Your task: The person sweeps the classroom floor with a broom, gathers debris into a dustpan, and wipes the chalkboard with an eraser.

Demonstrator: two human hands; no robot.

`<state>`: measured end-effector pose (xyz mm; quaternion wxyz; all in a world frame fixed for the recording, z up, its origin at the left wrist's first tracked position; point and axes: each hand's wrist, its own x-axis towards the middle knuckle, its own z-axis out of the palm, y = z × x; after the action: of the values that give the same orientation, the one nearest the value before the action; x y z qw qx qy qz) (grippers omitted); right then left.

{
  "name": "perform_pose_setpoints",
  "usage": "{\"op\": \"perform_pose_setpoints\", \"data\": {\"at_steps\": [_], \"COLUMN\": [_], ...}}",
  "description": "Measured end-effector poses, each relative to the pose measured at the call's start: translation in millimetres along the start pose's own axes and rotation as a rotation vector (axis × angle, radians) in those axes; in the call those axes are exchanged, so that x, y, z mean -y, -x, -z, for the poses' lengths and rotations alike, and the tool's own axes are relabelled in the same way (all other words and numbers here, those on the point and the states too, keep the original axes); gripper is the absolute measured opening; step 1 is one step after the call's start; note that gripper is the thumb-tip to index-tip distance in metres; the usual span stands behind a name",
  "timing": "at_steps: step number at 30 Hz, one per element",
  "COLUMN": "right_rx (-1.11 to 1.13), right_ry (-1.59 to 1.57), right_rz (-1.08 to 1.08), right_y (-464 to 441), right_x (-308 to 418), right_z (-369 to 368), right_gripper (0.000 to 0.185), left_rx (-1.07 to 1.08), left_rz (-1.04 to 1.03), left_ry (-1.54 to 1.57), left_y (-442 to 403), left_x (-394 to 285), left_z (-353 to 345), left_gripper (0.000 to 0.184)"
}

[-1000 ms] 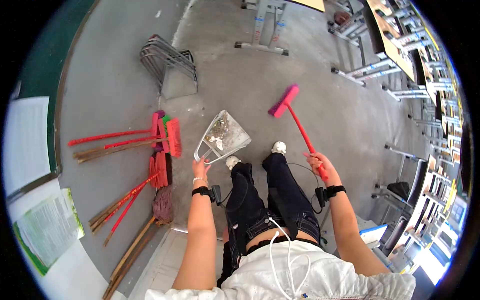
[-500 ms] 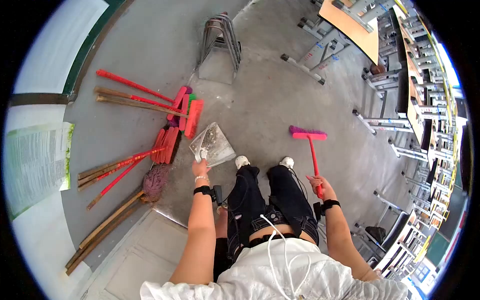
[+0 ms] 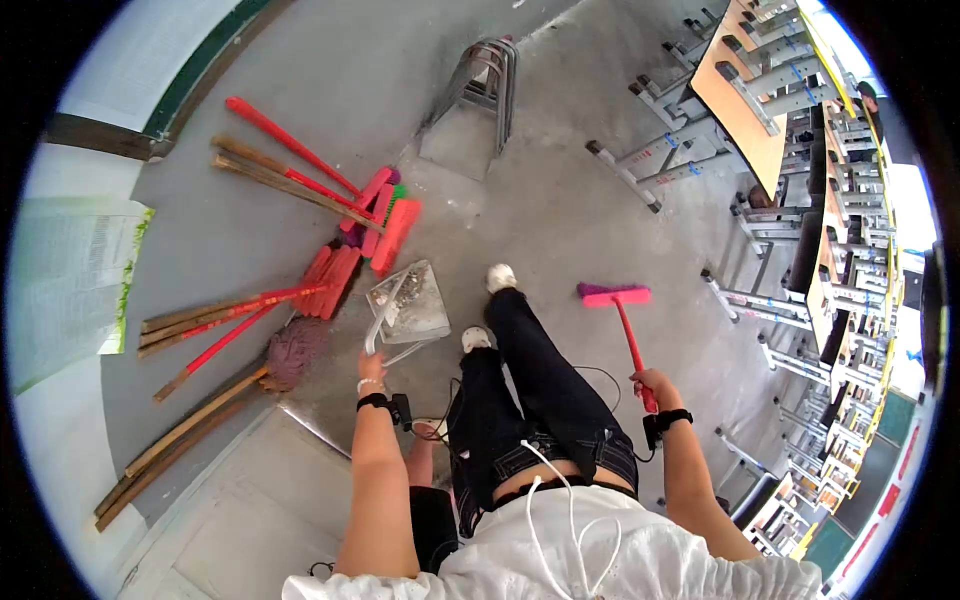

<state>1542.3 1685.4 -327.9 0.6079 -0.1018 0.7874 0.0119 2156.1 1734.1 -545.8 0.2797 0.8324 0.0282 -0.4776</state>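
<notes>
My left hand [image 3: 371, 368] is closed on the white handle of a dustpan [image 3: 415, 310], whose pan hangs low over or rests on the floor; I cannot tell which. Bits of litter lie in the pan. On the right, my right hand [image 3: 652, 385] grips the red stick of a broom [image 3: 630, 335] near its top end. The broom's pink head with purple bristles is low, in front of that hand and to the right of my shoes.
Several red brooms [image 3: 330, 283] and a mop [image 3: 295, 352] lean at the left wall. Stacked metal frames [image 3: 492, 90] stand ahead. Rows of desks [image 3: 740, 90] fill the right side. Another person's leg [image 3: 421, 460] shows beside my left arm.
The view has turned, shifting the wall brooms and desks. The dustpan remains in my left hand, the broom in my right. The broom head has swung from slanted to level, and one foot has stepped forward.
</notes>
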Motion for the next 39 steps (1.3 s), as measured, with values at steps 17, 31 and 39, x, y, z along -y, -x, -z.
{"op": "perform_pose_setpoints", "data": {"at_steps": [17,31,39], "right_rx": [0.478,0.872,0.874], "right_ry": [0.306,-0.081,-0.179], "right_rz": [0.032,-0.411,-0.304], "right_y": [15.0,-7.0,39.8], "right_x": [322.0,480.6,571.7], "right_z": [-75.2,-301.6,-415.2], "right_gripper": [0.016,0.015,0.032], "left_rx": [-0.268,-0.157,-0.217], "left_rz": [0.094,0.464,0.526], "left_ry": [0.417,1.364,1.806], "left_y": [69.5,281.0,338.3], "left_x": [-41.0,192.5,246.6], "left_z": [-5.3,6.0,-59.9], "left_gripper": [0.058,0.032,0.024]}}
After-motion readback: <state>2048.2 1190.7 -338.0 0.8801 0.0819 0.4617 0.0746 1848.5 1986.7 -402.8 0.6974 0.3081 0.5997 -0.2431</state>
